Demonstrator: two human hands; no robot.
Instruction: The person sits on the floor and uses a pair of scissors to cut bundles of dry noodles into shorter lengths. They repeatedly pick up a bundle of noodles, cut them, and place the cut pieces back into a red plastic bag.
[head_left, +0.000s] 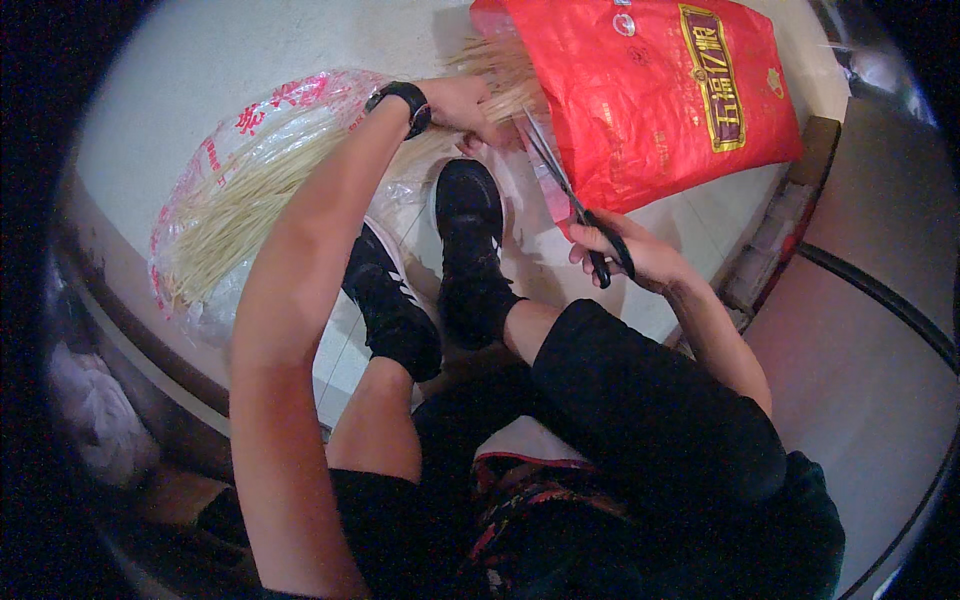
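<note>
My left hand (461, 105), with a black watch at the wrist, is closed around a bundle of thin, pale dried stalks (516, 103) beside the mouth of a red plastic sack (637, 112). The fingertips are partly hidden. Scissors (559, 172) with black handles are in my right hand (630, 251). Their blades point up and left towards the stalks, near the sack's edge; I cannot tell whether they touch. More long pale stalks (247, 202) lie at the left in a clear plastic bag (214, 150) with red print, which reaches towards my left hand.
My black shoes (469, 202) stand on the pale tiled floor (202, 45) between the bag and the sack. A grey panel (862, 315) with a dark curved strip rises at the right. A whitish plastic bag (105, 420) lies at the far left, beyond a brown edge.
</note>
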